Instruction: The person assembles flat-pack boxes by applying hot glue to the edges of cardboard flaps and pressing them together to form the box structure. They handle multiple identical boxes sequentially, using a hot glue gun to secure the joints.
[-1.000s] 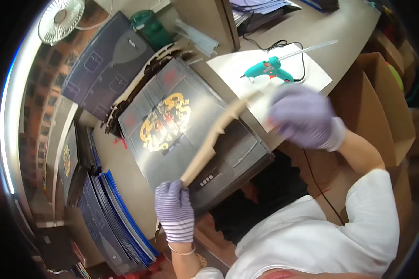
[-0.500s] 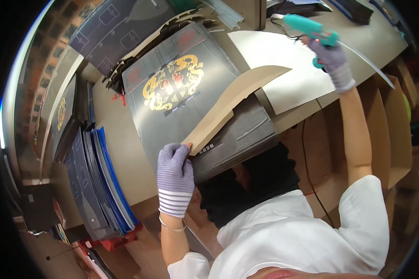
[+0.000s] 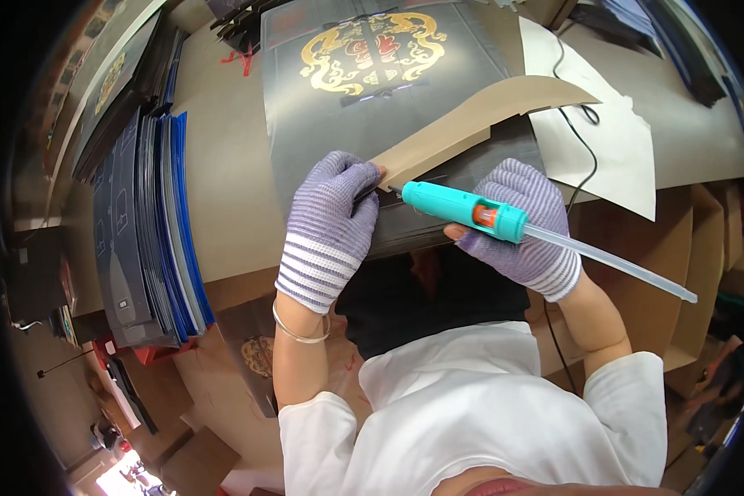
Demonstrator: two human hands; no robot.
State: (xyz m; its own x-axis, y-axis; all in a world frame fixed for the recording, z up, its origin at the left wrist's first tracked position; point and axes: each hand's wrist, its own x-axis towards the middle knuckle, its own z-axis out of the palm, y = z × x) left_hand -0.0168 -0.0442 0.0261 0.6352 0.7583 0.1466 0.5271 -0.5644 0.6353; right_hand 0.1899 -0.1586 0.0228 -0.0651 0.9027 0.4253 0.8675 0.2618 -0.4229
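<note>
My left hand (image 3: 328,219), in a purple and white striped knit glove, pinches the near left end of a curved tan cardboard strip (image 3: 463,124). The strip runs up and to the right above a stack of dark printed sheets (image 3: 331,120) with a gold and red emblem. In my gloved right hand (image 3: 525,219) is a teal hot glue gun (image 3: 446,204), its nozzle pointing left, at the strip's end close to my left fingers. A long translucent glue stick (image 3: 612,260) sticks out of its back. Whether the nozzle touches the cardboard I cannot tell.
A white sheet (image 3: 620,157) lies to the right with a black cord (image 3: 589,157) over it. At left stand several dark and blue-edged folded boards (image 3: 153,223). Brown cardboard pieces (image 3: 636,248) stand below the table's right side. Red ribbon (image 3: 241,59) lies at the far left.
My right hand has brought the glue gun from the far right down and left to the strip's end. My left hand keeps its pinch on the strip. The view has shifted.
</note>
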